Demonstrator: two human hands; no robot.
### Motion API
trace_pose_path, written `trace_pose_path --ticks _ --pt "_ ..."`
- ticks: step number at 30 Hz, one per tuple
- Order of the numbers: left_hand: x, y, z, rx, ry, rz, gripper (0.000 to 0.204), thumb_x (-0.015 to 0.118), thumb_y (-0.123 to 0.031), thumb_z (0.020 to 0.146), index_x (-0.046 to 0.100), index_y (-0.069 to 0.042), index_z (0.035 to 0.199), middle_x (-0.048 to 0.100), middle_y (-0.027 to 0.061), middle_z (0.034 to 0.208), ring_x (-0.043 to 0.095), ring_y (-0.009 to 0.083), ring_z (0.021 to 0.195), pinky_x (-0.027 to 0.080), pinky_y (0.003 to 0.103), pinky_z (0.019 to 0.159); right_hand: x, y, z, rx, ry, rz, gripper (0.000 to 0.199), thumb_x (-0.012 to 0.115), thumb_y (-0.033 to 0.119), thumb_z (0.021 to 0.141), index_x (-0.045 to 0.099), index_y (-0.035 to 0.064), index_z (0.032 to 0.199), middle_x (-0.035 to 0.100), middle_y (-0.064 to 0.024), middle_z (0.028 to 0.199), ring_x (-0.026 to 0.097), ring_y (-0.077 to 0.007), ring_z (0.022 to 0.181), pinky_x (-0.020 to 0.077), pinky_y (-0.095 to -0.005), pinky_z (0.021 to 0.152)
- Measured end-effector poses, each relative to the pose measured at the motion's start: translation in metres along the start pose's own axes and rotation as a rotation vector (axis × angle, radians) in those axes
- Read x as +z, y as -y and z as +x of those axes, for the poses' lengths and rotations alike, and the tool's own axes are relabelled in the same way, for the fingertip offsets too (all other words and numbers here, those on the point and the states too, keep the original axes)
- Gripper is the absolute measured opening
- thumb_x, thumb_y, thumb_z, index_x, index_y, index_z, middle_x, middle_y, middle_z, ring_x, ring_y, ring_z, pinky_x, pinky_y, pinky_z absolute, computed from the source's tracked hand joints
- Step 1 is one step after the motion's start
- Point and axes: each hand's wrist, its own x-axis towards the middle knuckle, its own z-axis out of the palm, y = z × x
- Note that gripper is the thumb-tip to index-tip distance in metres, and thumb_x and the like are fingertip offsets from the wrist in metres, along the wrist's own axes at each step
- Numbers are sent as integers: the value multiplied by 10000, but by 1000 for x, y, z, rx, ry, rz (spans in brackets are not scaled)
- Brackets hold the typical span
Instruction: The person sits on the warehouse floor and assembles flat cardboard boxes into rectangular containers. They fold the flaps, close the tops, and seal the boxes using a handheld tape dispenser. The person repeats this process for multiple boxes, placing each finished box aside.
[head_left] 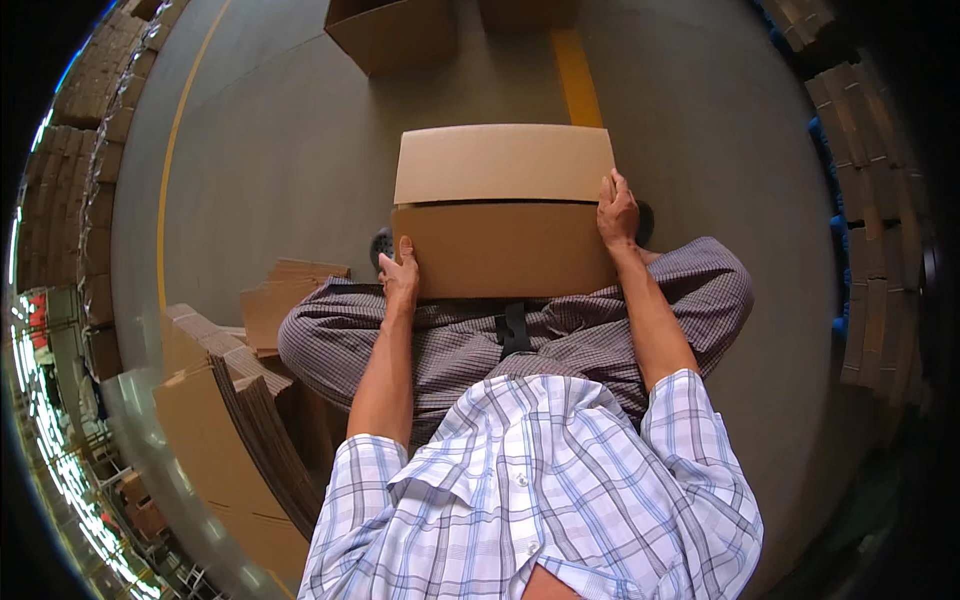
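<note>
A brown cardboard box (pixel 508 250) rests in front of my lap, held between my two hands. Its far flap (pixel 505 165) stands out lighter, with a narrow dark gap between it and the nearer panel. My left hand (pixel 400 275) grips the box's left edge, thumb up along the side. At the upper right edge, my right hand (pixel 617 210) has its fingers wrapped round the corner where flap and panel meet. The undersides of both hands and of the box are hidden.
Flattened cardboard sheets (pixel 255 430) lean in a stack beside my left knee, with more pieces (pixel 290 290) behind. Ahead on the grey floor stands an open carton (pixel 390 40), with another carton (pixel 527 12) to its right. Bundled cardboard stacks (pixel 865 200) line the right side.
</note>
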Motion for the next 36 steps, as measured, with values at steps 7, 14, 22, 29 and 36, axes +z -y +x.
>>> trace_pose_path --ticks 7,14,22,29,36 --pt "-29 -48 -21 -44 335 -420 809 597 -553 911 329 -14 1451 513 181 1343 548 310 1167 534 493 839 4 0 65 124 72 116 380 523 370 948 647 49 1108 680 -196 1062 649 -389 976 519 -436 823" --pt "-38 -81 32 496 190 -513 838 698 -305 887 230 -19 1519 443 198 1429 454 299 1303 395 359 1066 13 16 145 290 219 -51 374 507 367 912 677 53 1025 689 -198 1022 670 -377 950 526 -438 809" --pt "-24 -81 40 486 63 -412 823 769 -313 827 331 -7 1454 475 209 1380 483 304 1258 417 373 1031 21 11 141 316 177 -96 383 510 384 936 682 63 1057 707 -162 998 682 -317 918 519 -408 792" --pt "-36 -75 31 372 -96 -137 610 717 -520 834 561 2 1108 658 148 927 641 272 867 506 391 777 16 0 112 230 135 -60 396 477 384 943 651 82 1132 670 -190 1117 649 -400 986 515 -455 837" --pt "-36 -53 -12 106 357 424 885 337 -793 865 710 -1 1000 703 223 862 678 365 941 499 457 837 -22 -19 73 -60 256 -196 386 408 368 990 615 48 1049 641 -252 1069 616 -454 964 494 -516 817"
